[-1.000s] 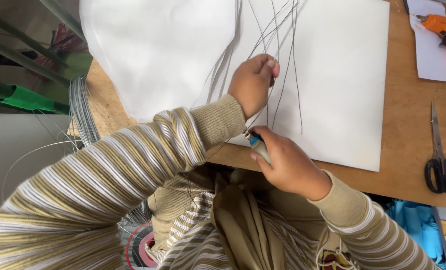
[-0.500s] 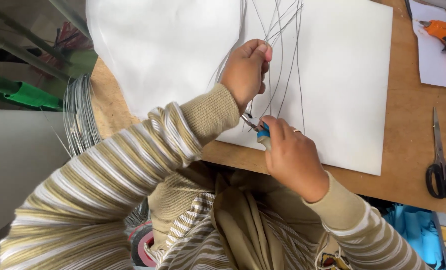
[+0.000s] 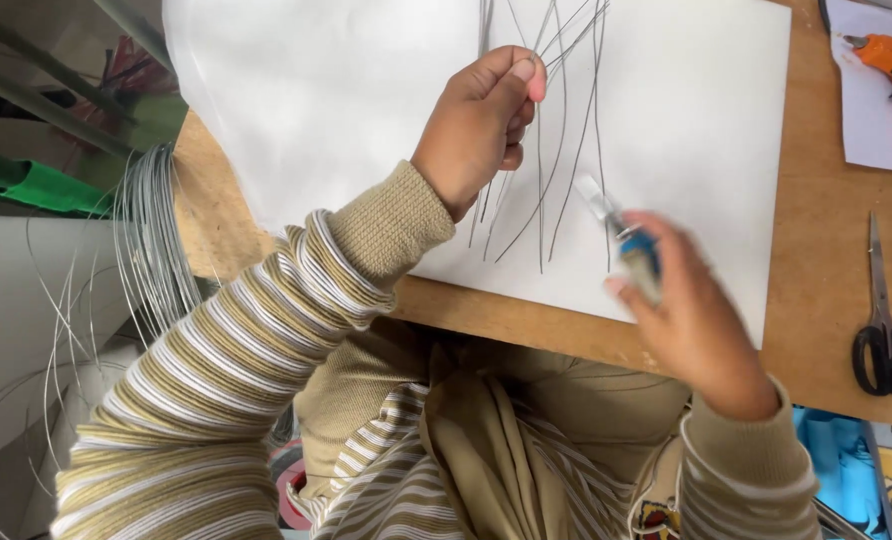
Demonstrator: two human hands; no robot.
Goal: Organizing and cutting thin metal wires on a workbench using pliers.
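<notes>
Wires (image 3: 541, 150) lay fanned on the white sheet (image 3: 686, 120) over the worktop (image 3: 816, 290), several already cut; my left hand (image 3: 481, 125) pinched their upper ends, my right hand (image 3: 691, 320) gripped blue-handled cutters (image 3: 631, 250), blurred. More wire waited coiled (image 3: 151, 240).

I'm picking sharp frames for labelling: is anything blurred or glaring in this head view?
Head view: the right hand and its blue-handled tool are motion-blurred; the left hand and thin wires are sharp; the white sheet is bright, nearly washed out.
</notes>
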